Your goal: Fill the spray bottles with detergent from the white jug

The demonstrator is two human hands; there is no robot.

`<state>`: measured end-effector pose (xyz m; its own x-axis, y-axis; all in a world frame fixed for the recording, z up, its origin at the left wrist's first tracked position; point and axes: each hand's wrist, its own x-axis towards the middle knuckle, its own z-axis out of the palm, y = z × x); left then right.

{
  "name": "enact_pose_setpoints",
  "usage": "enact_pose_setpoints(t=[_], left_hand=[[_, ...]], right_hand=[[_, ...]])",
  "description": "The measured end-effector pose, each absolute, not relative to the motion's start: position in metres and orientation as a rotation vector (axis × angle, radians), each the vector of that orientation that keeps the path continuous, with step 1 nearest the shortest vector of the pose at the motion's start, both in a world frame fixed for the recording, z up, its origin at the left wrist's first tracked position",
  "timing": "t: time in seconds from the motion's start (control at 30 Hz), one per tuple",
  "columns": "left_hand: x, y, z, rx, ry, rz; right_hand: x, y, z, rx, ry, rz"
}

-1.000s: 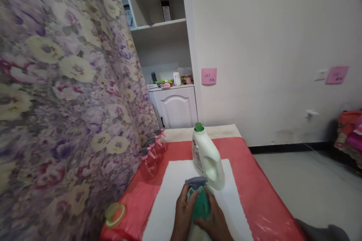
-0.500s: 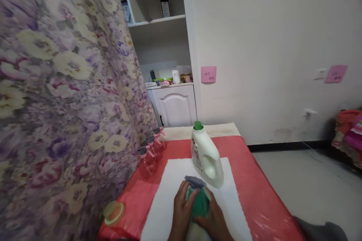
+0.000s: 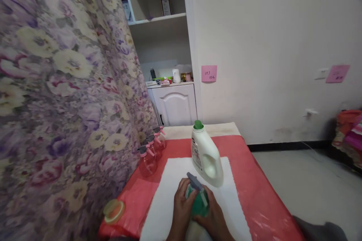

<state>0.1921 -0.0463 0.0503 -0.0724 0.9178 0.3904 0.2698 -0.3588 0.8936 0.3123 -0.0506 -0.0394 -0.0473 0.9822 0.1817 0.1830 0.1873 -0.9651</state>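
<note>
Between my two hands is a green spray bottle point(image 3: 198, 204) with a grey spray head, held over the white cloth. My left hand point(image 3: 181, 205) wraps its left side, thumb across the front. From the right, my right hand point(image 3: 211, 211) closes around the body, its fingers up by the head. Just beyond stands a large white detergent jug point(image 3: 207, 158), upright, with a green spout at its open neck. Something pale below the bottle, between my wrists, is too hidden to name.
Several clear spray bottles with pink triggers point(image 3: 147, 162) line the table's left edge by the floral curtain point(image 3: 85, 101). A yellowish round lid or small dish point(image 3: 113, 211) lies at the near left corner. Red plastic point(image 3: 263, 196) covers the table beneath the white cloth point(image 3: 161, 203).
The grey spray head has turned, its nozzle end swinging from roughly sideways to slanting toward me on the right. Both hands stay around the bottle in nearly the same place.
</note>
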Motion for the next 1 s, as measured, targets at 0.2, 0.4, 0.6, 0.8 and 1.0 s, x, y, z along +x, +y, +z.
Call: enact_pose_setpoints(t=[0.2, 0.4, 0.6, 0.8, 1.0], left_hand=[[0.186, -0.051, 0.05, 1.564, 1.261, 1.366], [0.195, -0.051, 0.05, 1.5, 1.378, 1.422], [0.185, -0.042, 0.054, 1.472, 1.209, 1.279], [0.182, -0.045, 0.049, 1.438, 1.101, 1.266], [0.197, -0.045, 0.039, 1.284, 1.185, 1.408]], right_hand=[[0.313, -0.054, -0.03, -1.187, -1.429, 1.012], [0.313, -0.051, -0.041, -1.137, -1.428, 0.999], [0.313, -0.05, -0.041, -1.114, -1.419, 0.958], [0.313, -0.051, -0.042, -1.071, -1.412, 0.948], [0.312, -0.048, -0.047, -1.102, -1.43, 0.96]])
